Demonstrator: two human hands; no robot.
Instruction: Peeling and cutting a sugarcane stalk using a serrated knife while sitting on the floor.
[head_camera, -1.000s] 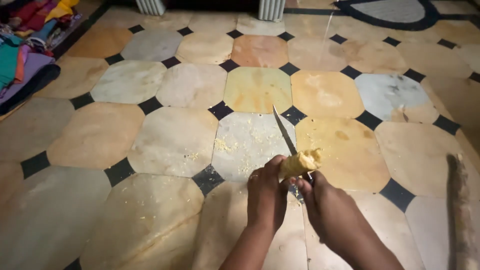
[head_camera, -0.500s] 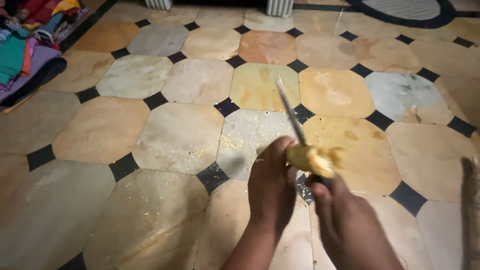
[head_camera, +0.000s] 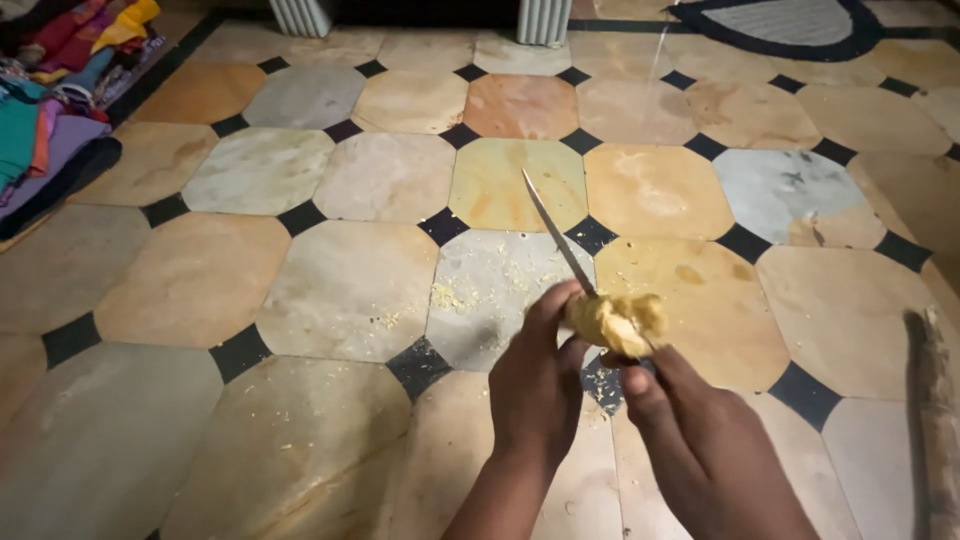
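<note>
The left hand (head_camera: 535, 395) is gripping the knife (head_camera: 556, 240); the right hand (head_camera: 690, 440) is pinching a yellow lump (head_camera: 617, 322), probably soft and crumbly.

Knife (head_camera: 556, 232) handle hidden by left hand (head_camera: 540, 390); yellow lump (head_camera: 618, 322) blurred; stick (head_camera: 938, 400) cut off.

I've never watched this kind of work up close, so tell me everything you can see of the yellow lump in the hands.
The yellow lump is a small, rough, pale yellow-brown piece with a crumbly, uneven surface. It is held up above the tiled floor, between the left hand and the right hand. A thin knife blade slants up and away from it. Pale yellow crumbs lie on the tiles below. What it is cannot be told.
</note>
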